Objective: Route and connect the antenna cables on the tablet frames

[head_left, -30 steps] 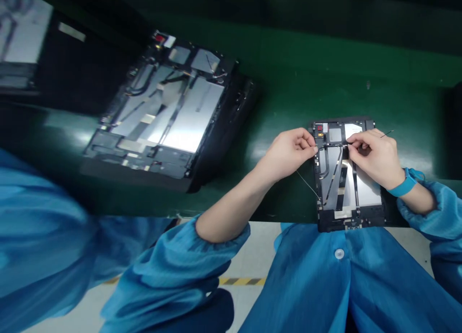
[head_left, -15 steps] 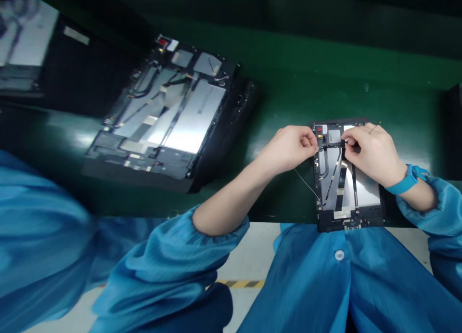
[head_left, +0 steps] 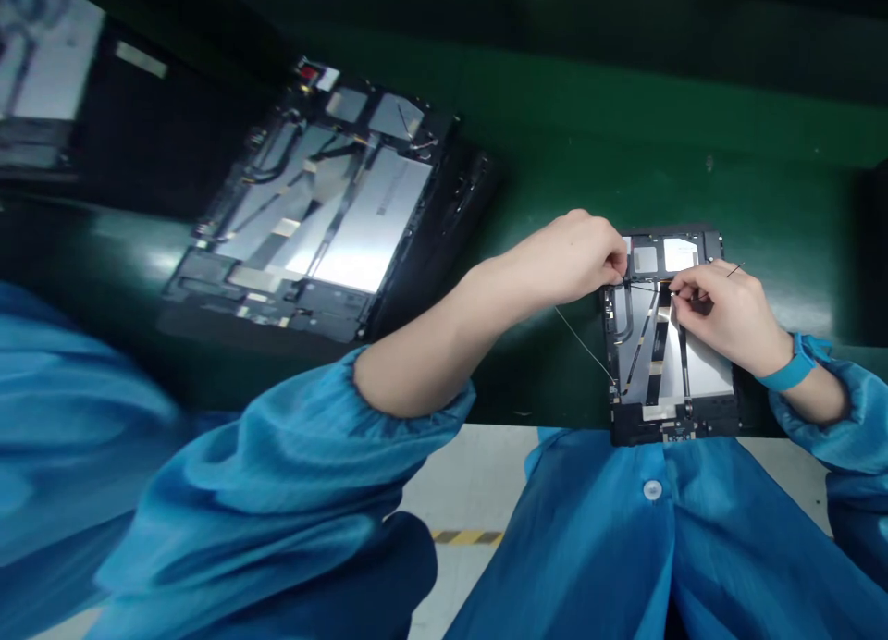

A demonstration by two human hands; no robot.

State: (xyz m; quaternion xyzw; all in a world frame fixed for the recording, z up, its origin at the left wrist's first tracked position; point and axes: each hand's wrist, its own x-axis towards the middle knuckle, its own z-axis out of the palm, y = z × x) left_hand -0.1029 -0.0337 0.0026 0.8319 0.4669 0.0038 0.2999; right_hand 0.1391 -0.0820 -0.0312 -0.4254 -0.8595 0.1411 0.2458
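An opened tablet (head_left: 711, 376) lies on the green bench near its front edge, its silver inside, black ribbon cables and dark frame showing. My left hand (head_left: 589, 252) is closed in a pinch over the tablet's upper left corner; its fingertips hide what they hold. My right hand (head_left: 728, 312) pinches a thin wire near the top middle, and a dark end of it pokes out above the knuckles. Between both hands a fine line crosses the tablet. From the tablet's left edge a thin pale cable (head_left: 583, 342) rises and passes out of sight beneath my left wrist.
To the left, another opened tablet (head_left: 395, 205) rests on a dark stack. A further one (head_left: 52, 76) shows at the far left, near a co-worker's blue sleeve (head_left: 76, 418). At the right edge stands a dark object (head_left: 875, 252).
My left hand has shifted up and right, covering the tablet's corner. Right hand and wire end have moved slightly right and down, uncovering the white panel at the top.
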